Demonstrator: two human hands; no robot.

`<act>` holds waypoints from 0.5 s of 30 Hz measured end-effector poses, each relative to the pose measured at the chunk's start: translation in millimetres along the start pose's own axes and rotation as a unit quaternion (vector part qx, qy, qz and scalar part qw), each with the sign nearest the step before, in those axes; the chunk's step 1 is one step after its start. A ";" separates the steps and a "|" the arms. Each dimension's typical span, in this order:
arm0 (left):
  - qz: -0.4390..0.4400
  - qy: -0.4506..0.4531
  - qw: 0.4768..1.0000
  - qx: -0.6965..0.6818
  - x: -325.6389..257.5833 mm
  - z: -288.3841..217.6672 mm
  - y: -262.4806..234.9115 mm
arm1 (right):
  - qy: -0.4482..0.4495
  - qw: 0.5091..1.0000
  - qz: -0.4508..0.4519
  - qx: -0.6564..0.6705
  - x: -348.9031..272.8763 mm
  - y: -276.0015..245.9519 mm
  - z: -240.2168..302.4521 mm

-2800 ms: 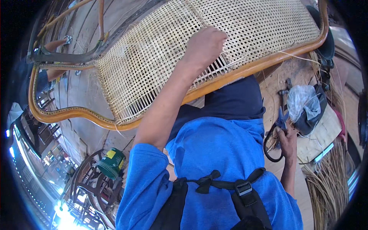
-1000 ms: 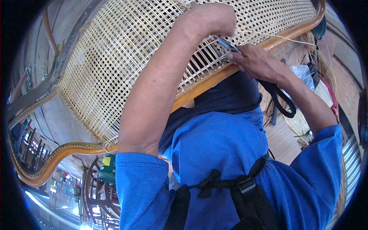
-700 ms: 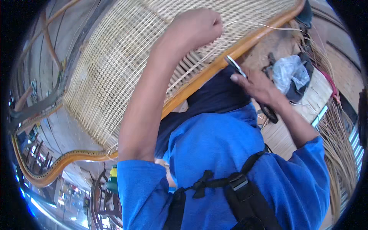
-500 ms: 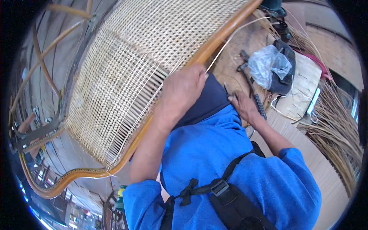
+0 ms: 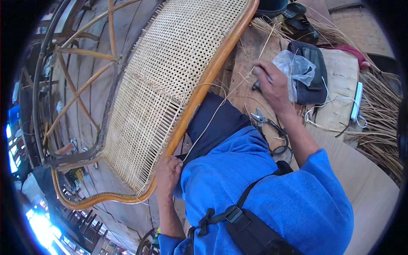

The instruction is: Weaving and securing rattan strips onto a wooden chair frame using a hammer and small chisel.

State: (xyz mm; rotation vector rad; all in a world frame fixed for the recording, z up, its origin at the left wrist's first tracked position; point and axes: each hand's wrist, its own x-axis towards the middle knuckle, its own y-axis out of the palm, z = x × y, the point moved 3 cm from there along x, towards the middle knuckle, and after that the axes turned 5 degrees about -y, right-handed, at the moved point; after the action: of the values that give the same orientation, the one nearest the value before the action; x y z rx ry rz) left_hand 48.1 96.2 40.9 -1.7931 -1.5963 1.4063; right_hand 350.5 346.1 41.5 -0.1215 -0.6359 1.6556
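Hands working a cane-woven chair frame (image 5: 170, 85).
Left hand (image 5: 168, 172) is pinching a cane strand (image 5: 204, 127) at the rim; right hand (image 5: 272, 83) is gripping a small tool (image 5: 256, 85), scissors (image 5: 270, 131) lying beside.

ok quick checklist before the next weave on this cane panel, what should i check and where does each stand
1. Left hand steadies the frame: ok, it rests at the frame's lower edge.
2. Cane strand has a free run: ok, it runs loose from the left hand up toward the bench, no snag visible.
3. Right hand has a tool: cannot tell, it is on a small dark item, grip unclear.
4. Scissors in reach: ok, lying on the bench beside the right forearm.
5. Open rows of the woven panel left to fill: not ok, only straight strands there.
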 end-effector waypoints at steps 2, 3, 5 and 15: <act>-0.018 0.027 0.999 -0.005 1.3 -11.6 6.6 | -0.109 0.994 0.015 -0.011 19.1 28.2 -6.6; -0.022 0.025 0.999 0.001 -1.6 -12.0 12.1 | -0.217 0.975 0.036 -0.024 21.3 39.5 -11.3; -0.030 0.012 0.996 0.086 -3.9 -10.8 21.6 | -0.135 0.984 0.108 -0.041 12.6 50.1 -42.9; 0.033 -0.184 0.977 0.104 -19.4 -7.9 -19.8 | 0.069 0.966 0.023 -0.249 76.3 81.9 -181.8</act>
State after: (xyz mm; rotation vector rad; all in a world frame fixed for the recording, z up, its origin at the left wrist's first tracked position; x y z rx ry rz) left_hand 46.5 87.4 68.3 -1.5443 -1.4947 1.9487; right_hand 340.6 474.6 -128.8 -0.6141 -0.9355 1.4842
